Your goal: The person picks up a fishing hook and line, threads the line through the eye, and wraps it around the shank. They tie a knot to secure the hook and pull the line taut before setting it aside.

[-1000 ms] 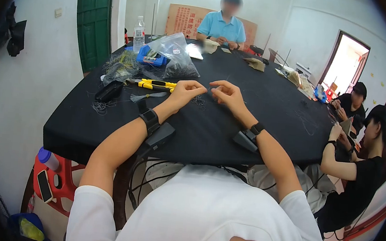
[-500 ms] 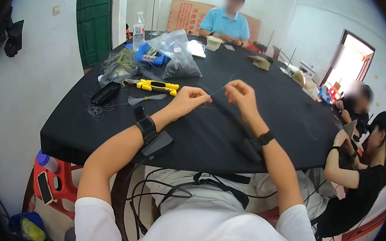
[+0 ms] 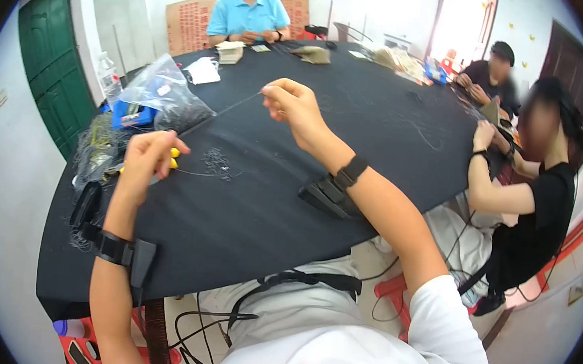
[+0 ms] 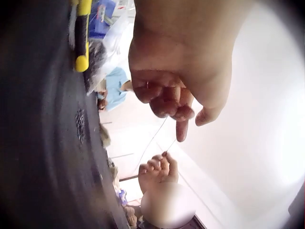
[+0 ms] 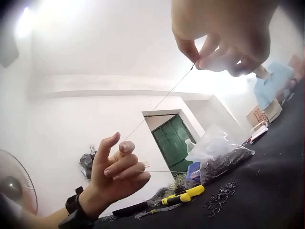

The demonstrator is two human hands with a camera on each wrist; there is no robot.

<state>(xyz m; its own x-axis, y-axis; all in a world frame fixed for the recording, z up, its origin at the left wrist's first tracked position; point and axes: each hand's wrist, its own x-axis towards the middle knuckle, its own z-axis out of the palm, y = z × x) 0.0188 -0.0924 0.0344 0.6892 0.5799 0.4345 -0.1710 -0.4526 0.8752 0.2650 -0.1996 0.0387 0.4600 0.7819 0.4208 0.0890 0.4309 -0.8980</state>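
A thin line [image 5: 159,102], like fishing line, runs taut between my two hands above the black table. My right hand [image 3: 297,112] is raised farther out and pinches one end between thumb and fingertips. A tiny dark piece [image 5: 192,67] shows on the line right at those fingertips. My left hand [image 3: 145,161] is lower and to the left, its fingers curled round the line with the thumb standing apart. From the left fingers a loose tail of line trails off. Below lies a small pile of dark hooks [image 5: 221,195].
Yellow-handled pliers [image 5: 183,196] lie near my left hand. Behind them are a clear bag [image 3: 163,89] of dark bits, a blue box [image 3: 133,116] and tangled line [image 3: 94,149]. A black case [image 3: 86,204] sits at the left. Other people sit across the table and at the right.
My hands have spread from close together to wide apart, drawing the line taut. The right hand has risen, and the head view has swung to the right.
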